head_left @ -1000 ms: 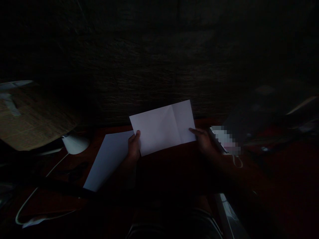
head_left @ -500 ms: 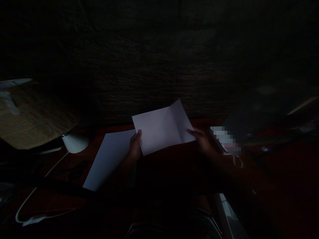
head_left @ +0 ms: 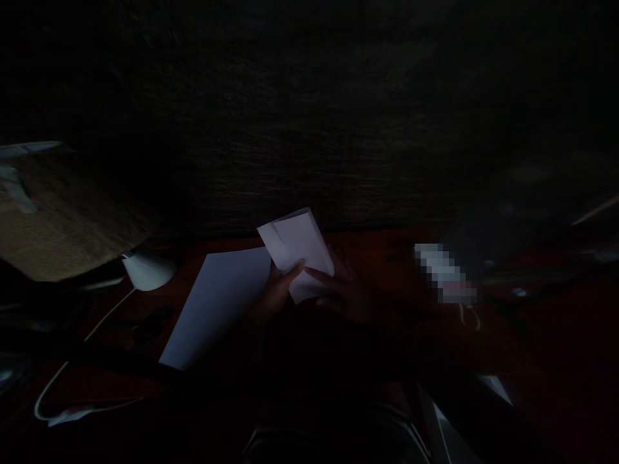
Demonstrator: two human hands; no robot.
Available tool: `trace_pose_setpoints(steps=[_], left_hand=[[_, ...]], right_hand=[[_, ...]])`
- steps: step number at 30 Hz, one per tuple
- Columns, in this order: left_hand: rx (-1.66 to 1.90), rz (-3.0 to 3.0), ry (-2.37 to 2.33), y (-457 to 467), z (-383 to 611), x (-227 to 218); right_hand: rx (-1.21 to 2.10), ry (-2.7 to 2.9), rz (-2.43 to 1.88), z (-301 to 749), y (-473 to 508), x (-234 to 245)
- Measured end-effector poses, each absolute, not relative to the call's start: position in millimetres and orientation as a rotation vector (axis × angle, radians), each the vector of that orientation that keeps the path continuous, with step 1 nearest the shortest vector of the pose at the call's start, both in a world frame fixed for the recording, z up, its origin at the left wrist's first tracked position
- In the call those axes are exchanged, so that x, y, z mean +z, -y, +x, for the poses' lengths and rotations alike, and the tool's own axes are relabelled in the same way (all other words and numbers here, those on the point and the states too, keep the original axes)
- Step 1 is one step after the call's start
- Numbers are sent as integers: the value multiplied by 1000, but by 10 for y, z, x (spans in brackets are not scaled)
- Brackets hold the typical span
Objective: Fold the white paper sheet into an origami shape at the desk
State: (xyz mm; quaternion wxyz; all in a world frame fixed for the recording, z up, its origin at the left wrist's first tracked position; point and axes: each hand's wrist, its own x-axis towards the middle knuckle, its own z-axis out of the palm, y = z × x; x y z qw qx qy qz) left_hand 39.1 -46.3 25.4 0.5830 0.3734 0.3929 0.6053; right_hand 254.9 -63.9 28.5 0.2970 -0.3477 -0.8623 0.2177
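One white sheet (head_left: 298, 240), folded at three o'clock, its under layer protruding at ten, is tilting toward eleven o'clock near the view's centre. Fingers of the left hand (head_left: 276, 289) are pinching its seven-o'clock edge; those of the right hand (head_left: 349, 293), its four-o'clock side.

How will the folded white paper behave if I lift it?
The folded paper would probably feel light, as it looks thin. It likely bends easily: one part is already turned over another. It may spring open if released, since its layers seem apart at the top edge.
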Motion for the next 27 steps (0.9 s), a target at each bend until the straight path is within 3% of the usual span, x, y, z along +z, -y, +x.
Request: trace_pose_setpoints(steps=[6, 15, 27], left_hand=[[1401, 843, -970, 497, 408, 335], [1241, 923, -1018, 528, 364, 313], [1278, 1061, -1158, 474, 338, 261]], right_hand=[[691, 2042, -825, 2571, 587, 301], [1276, 1438, -980, 2665, 449, 290], [1173, 1419, -1182, 2640, 423, 255]])
